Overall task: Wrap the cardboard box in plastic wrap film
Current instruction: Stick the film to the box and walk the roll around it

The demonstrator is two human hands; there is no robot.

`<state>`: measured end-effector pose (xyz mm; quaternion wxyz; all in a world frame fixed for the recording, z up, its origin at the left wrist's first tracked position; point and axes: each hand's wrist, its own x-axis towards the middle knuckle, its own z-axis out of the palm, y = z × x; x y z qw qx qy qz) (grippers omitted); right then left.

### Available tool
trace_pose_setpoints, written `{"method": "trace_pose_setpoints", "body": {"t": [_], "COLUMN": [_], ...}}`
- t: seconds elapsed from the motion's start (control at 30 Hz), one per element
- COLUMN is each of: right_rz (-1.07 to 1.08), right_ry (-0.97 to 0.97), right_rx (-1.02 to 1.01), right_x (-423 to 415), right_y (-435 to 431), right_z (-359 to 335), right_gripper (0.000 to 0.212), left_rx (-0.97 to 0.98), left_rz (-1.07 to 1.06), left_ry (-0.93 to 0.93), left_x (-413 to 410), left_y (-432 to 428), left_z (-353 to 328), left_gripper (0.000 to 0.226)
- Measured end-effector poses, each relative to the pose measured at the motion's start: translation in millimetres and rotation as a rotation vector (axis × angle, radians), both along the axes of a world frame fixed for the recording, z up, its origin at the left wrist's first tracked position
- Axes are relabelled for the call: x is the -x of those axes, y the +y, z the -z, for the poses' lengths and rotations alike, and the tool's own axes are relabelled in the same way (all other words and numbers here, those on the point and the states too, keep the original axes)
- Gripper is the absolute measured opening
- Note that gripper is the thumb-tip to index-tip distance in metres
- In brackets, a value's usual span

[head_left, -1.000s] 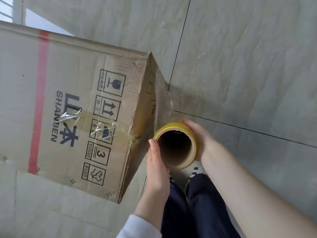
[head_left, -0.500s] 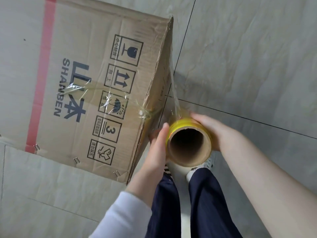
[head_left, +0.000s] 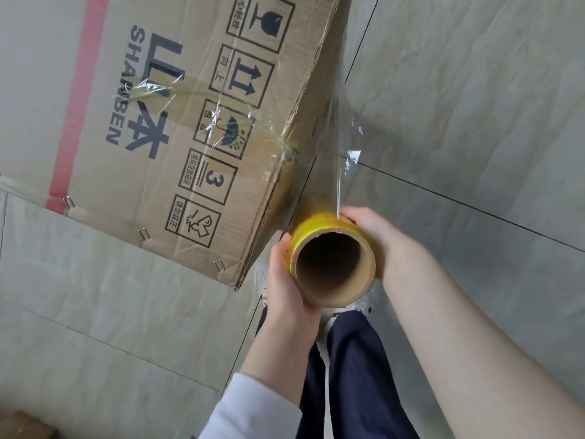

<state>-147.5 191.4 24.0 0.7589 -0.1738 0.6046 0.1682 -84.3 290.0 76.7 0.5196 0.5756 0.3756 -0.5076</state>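
Note:
A large cardboard box [head_left: 177, 122] with a red stripe and black printed symbols stands on the tiled floor, filling the upper left. A strip of clear film [head_left: 221, 122] lies crinkled across its top face to the near corner. I hold the roll of plastic wrap [head_left: 332, 264], yellow with a brown cardboard core, upright beside the box's right side. My left hand [head_left: 285, 280] grips its left flank and my right hand [head_left: 376, 232] its right flank. A clear sheet of film [head_left: 342, 147] runs from the roll up along the box's right side.
Grey tiled floor [head_left: 474, 122] surrounds the box. My dark trouser legs [head_left: 348, 359] and white shoes are directly below the roll. A brown object corner [head_left: 22, 426] shows at the bottom left.
The roll and both hands have come away from the box's corner toward the lower right, drawing out more clear film along the box's right side. The view has shifted, so the box appears higher.

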Motion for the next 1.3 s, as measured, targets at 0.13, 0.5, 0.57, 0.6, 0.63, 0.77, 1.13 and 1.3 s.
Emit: {"method": "trace_pose_setpoints", "body": {"t": [0.13,0.5,0.57,0.6,0.63,0.77,1.13,1.3], "right_rz": [-0.191,0.388,0.211,0.122,0.051,-0.309,-0.581,-0.103], "right_ry": [0.036,-0.008,0.061,0.087,0.100,-0.021,-0.182,0.012], "right_rx": [0.183,0.342,0.491,0.586,0.680,0.865,0.669,0.657], "right_x": [2,15,16,17,19,23,20,38], "right_y": [5,90,97,96,92,77,90,139], "right_z": [-9,-33,-36,-35,-34,-38,-27,-35], "right_gripper": [0.034,0.107,0.121,0.110,0.088,0.064,0.102,0.069], "left_rx": [-0.038,0.133,0.082,0.066,0.068,0.025,-0.155,0.114], "left_rz": [-0.073,0.743,0.825,0.841,0.818,0.573,0.690,0.752], "left_ry": [-0.039,-0.351,-0.457,-0.498,-0.510,-0.558,-0.558,-0.460], "left_x": [6,-33,-29,-27,-23,5,0,-16], "left_y": [16,32,30,32,35,60,107,114], "left_z": [7,10,4,5,6,-1,9,8], "left_gripper": [0.030,0.050,0.048,0.043,0.041,0.036,0.046,0.044]}}
